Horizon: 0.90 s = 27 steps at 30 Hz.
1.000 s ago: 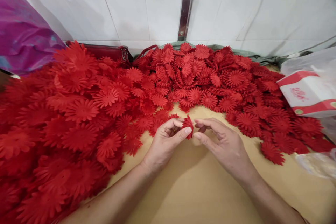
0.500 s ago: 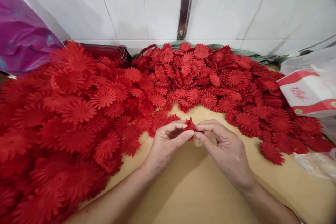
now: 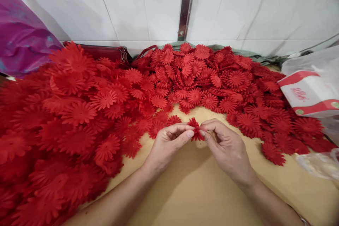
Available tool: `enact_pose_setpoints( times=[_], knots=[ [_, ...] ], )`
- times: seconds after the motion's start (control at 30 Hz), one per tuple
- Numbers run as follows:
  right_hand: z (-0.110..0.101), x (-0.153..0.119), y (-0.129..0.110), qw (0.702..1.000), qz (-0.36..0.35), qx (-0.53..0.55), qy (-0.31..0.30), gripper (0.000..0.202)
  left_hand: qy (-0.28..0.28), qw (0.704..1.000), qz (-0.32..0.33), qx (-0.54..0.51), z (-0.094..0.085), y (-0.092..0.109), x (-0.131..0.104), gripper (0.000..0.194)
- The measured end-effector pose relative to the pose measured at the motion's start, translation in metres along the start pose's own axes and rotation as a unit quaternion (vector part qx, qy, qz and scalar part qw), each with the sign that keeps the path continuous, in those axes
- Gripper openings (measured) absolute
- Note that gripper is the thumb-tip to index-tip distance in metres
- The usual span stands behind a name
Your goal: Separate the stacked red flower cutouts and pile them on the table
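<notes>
Together, left hand (image 3: 166, 144) and right hand (image 3: 230, 147) pinch one flower (image 3: 196, 131).

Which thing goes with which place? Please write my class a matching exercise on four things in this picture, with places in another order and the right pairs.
Things
1. purple material
2. metal strip
3. red flower
4. white and red box

Places
A. held between left hand and right hand
B. right side
C. left edge
D. against the tiled wall

Pairs: 1-C, 2-D, 3-A, 4-B
</notes>
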State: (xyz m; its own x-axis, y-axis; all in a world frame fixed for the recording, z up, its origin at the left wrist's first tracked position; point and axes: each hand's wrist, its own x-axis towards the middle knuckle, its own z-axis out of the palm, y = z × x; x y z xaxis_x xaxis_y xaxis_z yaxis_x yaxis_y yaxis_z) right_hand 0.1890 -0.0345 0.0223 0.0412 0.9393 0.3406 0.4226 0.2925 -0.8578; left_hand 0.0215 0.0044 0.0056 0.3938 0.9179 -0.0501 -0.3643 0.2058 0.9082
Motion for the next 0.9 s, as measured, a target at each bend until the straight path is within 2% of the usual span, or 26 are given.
enact_pose_setpoints(
  times=[0.27,0.43,0.63,0.77,0.9],
  knots=[
    [-0.003,0.0,-0.002,0.998,-0.047,-0.042,-0.009,0.014,-0.035,0.999,0.012,0.024,-0.003,0.0,-0.001,0.018],
    [-0.002,-0.001,-0.003,0.996,-0.061,-0.063,0.023,0.013,-0.033,0.999,0.017,0.0,-0.002,-0.003,-0.001,0.019],
    [-0.009,0.002,0.0,0.996,0.031,-0.003,0.086,0.014,0.035,0.992,0.028,-0.121,-0.004,-0.007,0.003,0.018],
    [-0.009,0.004,0.011,0.992,0.075,0.072,0.069,0.015,0.081,0.984,0.013,-0.16,-0.003,-0.005,0.005,0.02],
    [-0.005,0.004,0.019,0.982,0.102,0.143,0.07,0.018,0.092,0.98,0.004,-0.176,-0.002,-0.003,0.004,0.023]
  ],
)
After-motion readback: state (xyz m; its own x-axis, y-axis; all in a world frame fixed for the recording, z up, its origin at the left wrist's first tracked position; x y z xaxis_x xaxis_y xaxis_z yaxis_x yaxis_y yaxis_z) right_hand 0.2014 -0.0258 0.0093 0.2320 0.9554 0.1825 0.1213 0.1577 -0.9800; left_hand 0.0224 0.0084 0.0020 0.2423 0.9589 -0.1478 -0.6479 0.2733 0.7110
